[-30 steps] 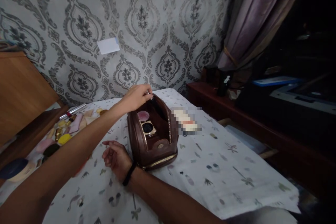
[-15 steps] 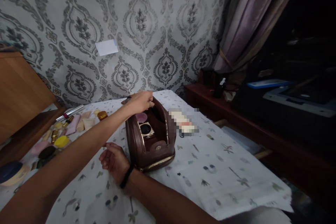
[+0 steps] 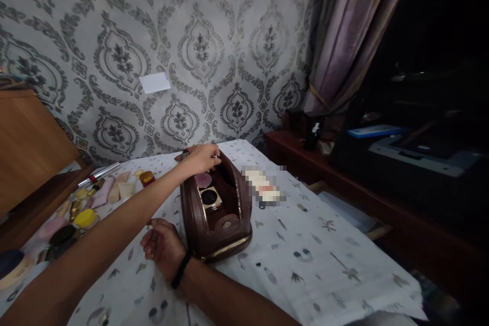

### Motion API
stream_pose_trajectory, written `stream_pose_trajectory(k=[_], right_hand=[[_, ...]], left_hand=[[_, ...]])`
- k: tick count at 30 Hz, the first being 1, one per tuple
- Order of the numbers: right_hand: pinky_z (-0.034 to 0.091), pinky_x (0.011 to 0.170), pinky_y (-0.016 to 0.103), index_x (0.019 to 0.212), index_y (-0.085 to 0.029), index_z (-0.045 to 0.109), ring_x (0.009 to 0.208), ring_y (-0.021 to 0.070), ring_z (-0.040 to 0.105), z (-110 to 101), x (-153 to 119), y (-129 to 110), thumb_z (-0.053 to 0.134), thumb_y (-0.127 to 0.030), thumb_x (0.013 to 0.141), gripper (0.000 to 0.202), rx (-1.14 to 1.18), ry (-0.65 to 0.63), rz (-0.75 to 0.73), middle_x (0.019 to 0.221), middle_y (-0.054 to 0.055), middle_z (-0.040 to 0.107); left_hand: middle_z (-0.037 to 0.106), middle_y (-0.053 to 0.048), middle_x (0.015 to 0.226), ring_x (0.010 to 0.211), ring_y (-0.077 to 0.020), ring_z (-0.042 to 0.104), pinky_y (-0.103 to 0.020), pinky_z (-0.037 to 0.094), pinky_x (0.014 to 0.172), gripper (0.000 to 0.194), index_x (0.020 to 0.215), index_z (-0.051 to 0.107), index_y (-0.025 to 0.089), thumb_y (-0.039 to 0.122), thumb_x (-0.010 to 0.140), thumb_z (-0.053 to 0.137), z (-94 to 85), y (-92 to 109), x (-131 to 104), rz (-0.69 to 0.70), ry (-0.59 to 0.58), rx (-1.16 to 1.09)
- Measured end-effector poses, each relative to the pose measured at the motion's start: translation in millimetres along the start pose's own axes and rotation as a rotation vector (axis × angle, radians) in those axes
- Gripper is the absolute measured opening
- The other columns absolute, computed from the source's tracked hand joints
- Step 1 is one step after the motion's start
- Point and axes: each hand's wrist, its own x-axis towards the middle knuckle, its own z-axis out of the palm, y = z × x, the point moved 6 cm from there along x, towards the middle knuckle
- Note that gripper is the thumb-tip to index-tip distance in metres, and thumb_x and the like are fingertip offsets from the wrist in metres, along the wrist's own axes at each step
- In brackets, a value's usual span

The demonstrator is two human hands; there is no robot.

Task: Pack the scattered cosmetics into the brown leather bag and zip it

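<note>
A brown leather bag [image 3: 193,214] lies on the patterned white cloth with its zipped top spread wide. Inside are a pink round item [image 3: 204,180] and a square gold-edged compact with a dark round centre [image 3: 210,197]. My left hand [image 3: 200,158] is at the bag's far end, its fingers closed at the opening; what they pinch is hidden. Palm up beside the bag's near left side, my right hand [image 3: 164,249] has loosely curled, slightly parted fingers and nothing visible in it. A black band circles the right wrist.
Several cosmetics, including a yellow-lidded jar [image 3: 85,218] and an amber jar [image 3: 146,179], lie to the left, partly behind my left forearm. A blurred pale item [image 3: 263,186] lies right of the bag. An open drawer [image 3: 346,211] is beside the cloth's right edge.
The view has tilted slightly upward, so the bag and both hands appear a little lower. My left hand stays at the bag's far end, and my right hand stays beside the bag.
</note>
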Motion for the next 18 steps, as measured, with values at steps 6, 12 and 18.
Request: stream_pose_trajectory(k=[6,12,18], right_hand=[[0.029,0.04,0.019,0.091,-0.016,0.061,0.037,0.0082,0.046,-2.4,1.7,1.3,0.059,-0.031,0.086,0.015,0.01,-0.006,0.007,0.05,-0.003,0.061],[0.028,0.042,0.019,0.092,-0.016,0.061,0.038,0.0081,0.046,-1.6,-0.9,0.7,0.06,-0.03,0.085,0.015,0.018,-0.026,0.008,0.051,-0.003,0.062],[0.027,0.042,0.02,0.092,-0.016,0.061,0.038,0.008,0.046,-1.6,-0.1,0.6,0.062,-0.035,0.084,0.02,0.012,-0.029,-0.005,0.052,-0.003,0.062]], left_hand=[[0.052,0.006,0.063,0.053,-0.007,0.058,-0.024,0.058,0.062,0.016,0.077,0.052,0.015,0.0,0.079,0.059,5.0,-10.2,3.9,-0.095,-0.047,-0.297],[0.055,0.004,0.061,0.051,-0.0066,0.058,-0.024,0.059,0.058,0.018,0.071,0.055,0.012,0.0,0.075,0.067,7.6,-18.1,10.2,-0.151,-0.099,-0.414],[0.057,0.003,0.059,0.052,-0.0102,0.061,-0.023,0.057,0.053,0.018,0.074,0.056,0.012,0.01,0.076,0.073,8.7,-18.7,11.7,-0.168,-0.098,-0.37]])
